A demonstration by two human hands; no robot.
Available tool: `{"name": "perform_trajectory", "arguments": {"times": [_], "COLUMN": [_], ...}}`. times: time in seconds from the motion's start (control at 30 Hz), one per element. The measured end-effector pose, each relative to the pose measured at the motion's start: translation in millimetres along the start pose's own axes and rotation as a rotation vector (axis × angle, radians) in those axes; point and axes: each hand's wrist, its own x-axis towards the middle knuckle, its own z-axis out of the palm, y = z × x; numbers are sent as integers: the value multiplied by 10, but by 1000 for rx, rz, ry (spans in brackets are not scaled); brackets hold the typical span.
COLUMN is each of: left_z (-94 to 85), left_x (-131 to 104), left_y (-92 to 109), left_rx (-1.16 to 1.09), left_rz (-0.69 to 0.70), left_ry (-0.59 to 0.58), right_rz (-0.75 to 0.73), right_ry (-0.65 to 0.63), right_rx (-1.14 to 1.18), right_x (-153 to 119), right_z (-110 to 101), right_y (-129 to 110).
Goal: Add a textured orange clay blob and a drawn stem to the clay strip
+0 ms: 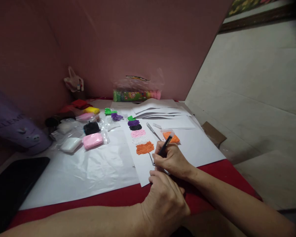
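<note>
My right hand is closed round a black pen, its lower end close to a dark line on a white sheet of paper. My left hand lies at the near edge of that sheet with its fingers curled over it. Up the sheet runs a column of textured clay patches: an orange patch nearest, then a white patch, a pink patch, a black patch, a purple patch and a green patch. Beyond my right hand lies a bag of orange clay.
A metal clay tool lies right of the patches. Bagged pink clay and white clay sit left among several other packets. Loose papers and a wrapped colourful tube are behind. A purple bottle and black tablet-like object stand left.
</note>
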Motion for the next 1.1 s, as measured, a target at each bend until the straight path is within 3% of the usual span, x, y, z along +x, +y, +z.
{"name": "perform_trajectory", "arguments": {"times": [1.1], "left_z": [10], "left_x": [-12], "left_y": [5], "left_rx": [-15], "left_rz": [-9], "left_ry": [92], "right_rz": [-40], "right_ry": [-18], "right_rx": [-40], "right_x": [-2], "right_z": [-12], "right_y": [4]}}
